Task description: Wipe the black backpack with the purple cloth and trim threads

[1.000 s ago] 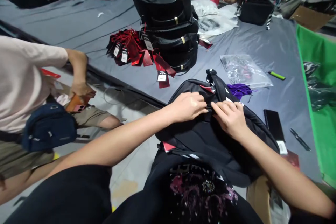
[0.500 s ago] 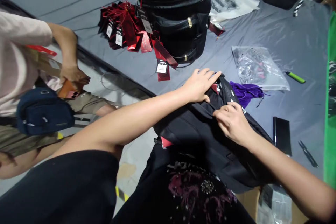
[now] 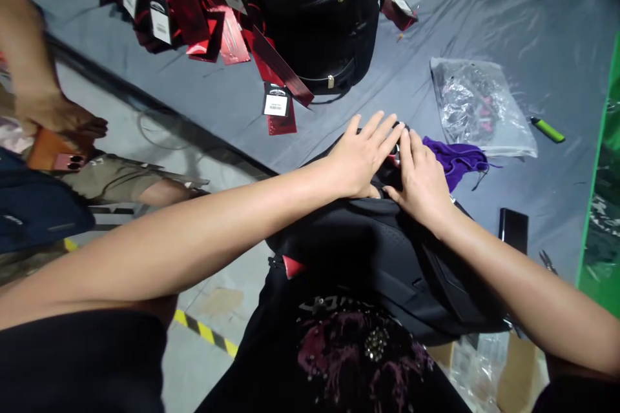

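Observation:
A black backpack [image 3: 353,239] lies across the table's near edge, against my body. My left hand [image 3: 361,155] rests on its upper part, fingers stretched out and spread. Close beside it, my right hand [image 3: 420,174] presses on the same part, its fingers extended flat and the thumb pointing toward the left hand. A bit of red shows between the hands; what it belongs to is mostly covered. Beyond the right hand, a purple drawstring pouch [image 3: 455,161] touches the backpack's far side.
Another black backpack [image 3: 310,32] stands at the back beside a heap of red and black hang tags [image 3: 194,19]. To the right lie a clear plastic bag [image 3: 484,106], a green-handled cutter [image 3: 548,130], a black phone [image 3: 513,230] and snips [image 3: 547,262]. A person's hand [image 3: 58,116] holds an orange phone at left.
My right hand has gone from pinching the backpack's fabric to lying flat on it, farther up beside the left hand. The camera view has shifted closer.

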`<state>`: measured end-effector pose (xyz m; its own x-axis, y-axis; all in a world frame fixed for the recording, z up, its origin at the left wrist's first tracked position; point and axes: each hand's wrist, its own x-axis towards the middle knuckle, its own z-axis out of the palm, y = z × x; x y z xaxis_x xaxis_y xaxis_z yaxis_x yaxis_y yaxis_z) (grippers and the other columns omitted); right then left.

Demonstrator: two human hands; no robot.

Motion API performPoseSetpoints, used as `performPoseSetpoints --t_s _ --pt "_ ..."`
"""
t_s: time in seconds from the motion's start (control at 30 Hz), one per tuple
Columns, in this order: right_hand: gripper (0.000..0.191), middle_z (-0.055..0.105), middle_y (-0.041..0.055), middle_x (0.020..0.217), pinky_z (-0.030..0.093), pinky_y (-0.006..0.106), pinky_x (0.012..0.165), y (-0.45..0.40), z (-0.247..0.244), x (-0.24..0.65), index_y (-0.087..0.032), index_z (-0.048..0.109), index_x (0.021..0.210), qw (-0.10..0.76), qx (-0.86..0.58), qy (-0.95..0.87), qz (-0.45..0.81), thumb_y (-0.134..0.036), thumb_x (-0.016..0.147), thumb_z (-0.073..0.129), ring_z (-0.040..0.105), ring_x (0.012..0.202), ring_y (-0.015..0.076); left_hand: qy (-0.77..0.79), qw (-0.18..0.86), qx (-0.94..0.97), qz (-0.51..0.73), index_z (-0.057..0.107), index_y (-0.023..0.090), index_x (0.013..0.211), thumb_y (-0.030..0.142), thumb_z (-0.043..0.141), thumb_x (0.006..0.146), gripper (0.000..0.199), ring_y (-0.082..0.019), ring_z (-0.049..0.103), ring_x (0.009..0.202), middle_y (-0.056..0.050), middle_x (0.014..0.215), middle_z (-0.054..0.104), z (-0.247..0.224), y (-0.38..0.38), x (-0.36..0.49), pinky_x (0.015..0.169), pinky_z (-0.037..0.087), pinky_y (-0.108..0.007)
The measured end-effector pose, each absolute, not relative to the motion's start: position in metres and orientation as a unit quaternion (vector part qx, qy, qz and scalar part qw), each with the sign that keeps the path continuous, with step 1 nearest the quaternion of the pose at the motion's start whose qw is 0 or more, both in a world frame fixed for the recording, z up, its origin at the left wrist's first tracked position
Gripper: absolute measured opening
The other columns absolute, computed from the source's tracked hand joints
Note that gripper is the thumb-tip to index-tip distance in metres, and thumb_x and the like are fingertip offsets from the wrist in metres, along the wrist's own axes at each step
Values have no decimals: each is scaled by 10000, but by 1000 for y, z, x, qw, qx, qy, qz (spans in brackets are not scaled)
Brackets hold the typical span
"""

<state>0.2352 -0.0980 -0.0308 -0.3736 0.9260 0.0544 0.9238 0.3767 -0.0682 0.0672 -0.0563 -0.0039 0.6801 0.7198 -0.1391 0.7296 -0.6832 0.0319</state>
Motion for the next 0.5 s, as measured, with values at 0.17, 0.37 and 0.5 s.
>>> performPoseSetpoints --t_s 0.17,0.37,0.5 --pt "1062 185 254 1577 450 598 966 -98 -30 238 -91 63 1552 41 -563 -825 38 -320 765 738 351 1323 440 424 13 903 -68 67 95 1549 439 746 731 1118 -364 101 1492 -185 1632 51 -6 -60 70 1183 144 -561" --pt "992 193 230 1584 424 614 1011 -94 -32 235 -110 166 1544 87 -567 -816 72 -310 761 742 349 1344 437 462 14 886 -47 158 158 1546 406 691 805 947 -370 148 1476 -171 1631 87 -5 -66 71 1129 224 -576" --pt "760 431 148 1490 455 521 1024 -88 -31 270 -207 303 1496 218 -540 -789 194 -446 854 632 483 1293 316 484 39 873 -41 165 215 1546 454 696 800 946 -388 177 1462 -169 1631 85 -3 -65 69 1067 314 -529"
